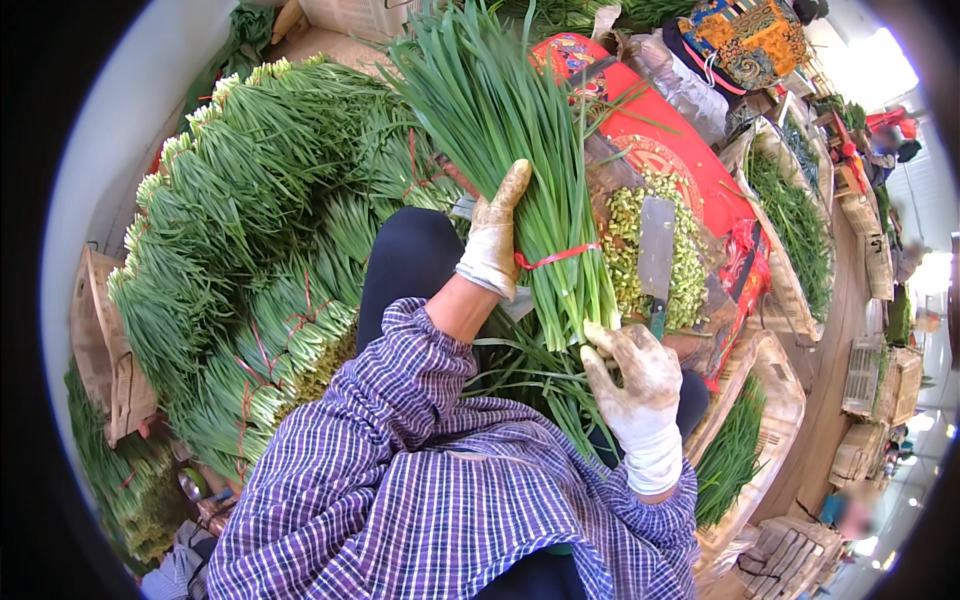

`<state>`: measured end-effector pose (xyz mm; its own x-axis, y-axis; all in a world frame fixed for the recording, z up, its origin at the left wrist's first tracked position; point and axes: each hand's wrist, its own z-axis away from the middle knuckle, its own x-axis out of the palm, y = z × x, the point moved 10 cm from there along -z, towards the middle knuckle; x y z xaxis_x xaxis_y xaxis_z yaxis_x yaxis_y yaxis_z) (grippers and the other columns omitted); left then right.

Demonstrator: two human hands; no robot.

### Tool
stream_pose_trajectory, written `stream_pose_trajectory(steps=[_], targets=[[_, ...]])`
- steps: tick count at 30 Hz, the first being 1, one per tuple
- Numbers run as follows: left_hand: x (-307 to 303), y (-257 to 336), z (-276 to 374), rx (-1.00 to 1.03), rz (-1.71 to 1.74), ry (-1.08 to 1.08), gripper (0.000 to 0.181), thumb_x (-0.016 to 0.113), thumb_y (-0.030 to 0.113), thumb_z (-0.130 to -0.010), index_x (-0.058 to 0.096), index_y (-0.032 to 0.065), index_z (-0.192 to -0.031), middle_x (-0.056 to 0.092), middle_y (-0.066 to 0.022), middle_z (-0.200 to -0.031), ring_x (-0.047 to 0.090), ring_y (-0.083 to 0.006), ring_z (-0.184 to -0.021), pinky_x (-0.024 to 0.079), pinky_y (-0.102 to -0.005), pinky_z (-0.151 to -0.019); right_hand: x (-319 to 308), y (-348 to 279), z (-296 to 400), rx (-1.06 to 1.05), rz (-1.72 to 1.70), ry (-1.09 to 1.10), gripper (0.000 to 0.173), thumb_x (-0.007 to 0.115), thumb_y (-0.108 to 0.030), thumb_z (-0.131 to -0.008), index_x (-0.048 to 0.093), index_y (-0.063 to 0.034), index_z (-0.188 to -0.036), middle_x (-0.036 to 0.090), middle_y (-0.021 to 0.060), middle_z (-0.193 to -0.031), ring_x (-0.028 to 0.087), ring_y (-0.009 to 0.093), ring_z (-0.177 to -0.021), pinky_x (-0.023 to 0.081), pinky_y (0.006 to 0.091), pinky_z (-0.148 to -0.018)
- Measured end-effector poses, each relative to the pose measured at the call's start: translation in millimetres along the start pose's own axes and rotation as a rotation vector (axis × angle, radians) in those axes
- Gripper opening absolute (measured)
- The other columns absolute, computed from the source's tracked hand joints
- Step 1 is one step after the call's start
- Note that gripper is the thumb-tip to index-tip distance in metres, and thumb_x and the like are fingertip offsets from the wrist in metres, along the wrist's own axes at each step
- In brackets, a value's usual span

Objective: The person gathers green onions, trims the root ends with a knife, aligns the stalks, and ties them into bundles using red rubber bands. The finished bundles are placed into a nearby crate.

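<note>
A large bunch of garlic chives (pixel 525 150) lies slanted before me, leaves pointing away and pale stem ends towards me. A red tie (pixel 559 256) runs around its lower part. My left hand (pixel 496 225), in a soiled white glove, grips the bunch from the left with the thumb up over the leaves. At the stem ends, the thumb and forefinger of my gloved right hand (pixel 634 375) pinch at the stems. To the right, a cleaver (pixel 656 247) with a green handle rests on a heap of chopped stem ends (pixel 624 225) on a wooden block (pixel 600 169).
Tied chive bunches (pixel 247 142) are piled on my left. A red printed board (pixel 675 142) lies beyond the block. Plastic crates (pixel 780 405) with loose chives stand at right. Loose leaves (pixel 532 367) lie over my lap. Other people are far off at right.
</note>
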<state>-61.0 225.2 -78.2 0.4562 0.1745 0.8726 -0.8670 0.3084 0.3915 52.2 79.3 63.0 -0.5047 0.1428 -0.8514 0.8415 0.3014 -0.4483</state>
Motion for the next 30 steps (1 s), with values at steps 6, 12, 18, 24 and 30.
stream_pose_trajectory(steps=[6, 12, 18, 24, 30], targets=[[-2.9, 3.6, 2.5, 0.081, 0.017, 0.034, 0.045, 0.068, 0.026, -0.085, 0.051, 0.0055, -0.121, 0.063, -0.0070, -0.105, 0.066, -0.0201, -0.085, 0.058, -0.0370, -0.074, -2.6, -16.1, 0.1, -0.126, 0.116, 0.100, 0.031, 0.070, -0.012, -0.075, 0.066, -0.0167, -0.105, 0.057, 0.0004, -0.079, 0.058, 0.020, -0.074, 0.042, 0.0363, -0.061], [-6.8, 4.9, 3.0, 0.140, -0.025, 0.075, 0.049, 0.070, 0.023, -0.084, 0.047, 0.0078, -0.125, 0.061, -0.0067, -0.107, 0.065, -0.0200, -0.087, 0.057, -0.0364, -0.073, 25.0, -17.6, -8.5, -0.147, 0.383, -0.025, 0.038, 0.068, -0.005, -0.066, 0.067, -0.0132, -0.103, 0.055, 0.0046, -0.075, 0.056, 0.025, -0.072, 0.045, 0.0370, -0.055], [-10.2, 5.0, 4.3, 0.160, -0.120, 0.117, 0.051, 0.071, 0.022, -0.083, 0.046, 0.0067, -0.126, 0.061, -0.0063, -0.107, 0.063, -0.0188, -0.088, 0.057, -0.0356, -0.073, 47.4, -19.7, -6.6, -0.315, 0.559, -0.251, 0.023, 0.058, -0.020, -0.073, 0.064, -0.0099, -0.093, 0.059, 0.0038, -0.083, 0.059, 0.023, -0.082, 0.047, 0.0364, -0.060], [-2.6, -12.4, 0.1, 0.007, -0.126, 0.030, 0.042, 0.069, 0.027, -0.084, 0.055, 0.0050, -0.117, 0.065, -0.0070, -0.103, 0.066, -0.0202, -0.084, 0.057, -0.0356, -0.074, 48.5, -40.8, -14.8, -0.462, 0.502, -0.551, 0.010, 0.058, -0.018, -0.075, 0.059, -0.0101, -0.080, 0.057, 0.0043, -0.076, 0.059, 0.021, -0.077, 0.044, 0.0360, -0.059], [-15.0, -23.5, -9.0, -0.157, 0.123, -0.027, 0.051, 0.067, 0.040, -0.084, 0.054, 0.0059, -0.119, 0.064, -0.0088, -0.106, 0.066, -0.0222, -0.087, 0.058, -0.0387, -0.076, -24.3, -66.6, 10.1, -0.553, 0.083, -0.354, 0.014, 0.071, -0.015, -0.068, 0.060, -0.0125, -0.075, 0.051, 0.0002, -0.077, 0.053, 0.018, -0.079, 0.038, 0.0342, -0.062]])
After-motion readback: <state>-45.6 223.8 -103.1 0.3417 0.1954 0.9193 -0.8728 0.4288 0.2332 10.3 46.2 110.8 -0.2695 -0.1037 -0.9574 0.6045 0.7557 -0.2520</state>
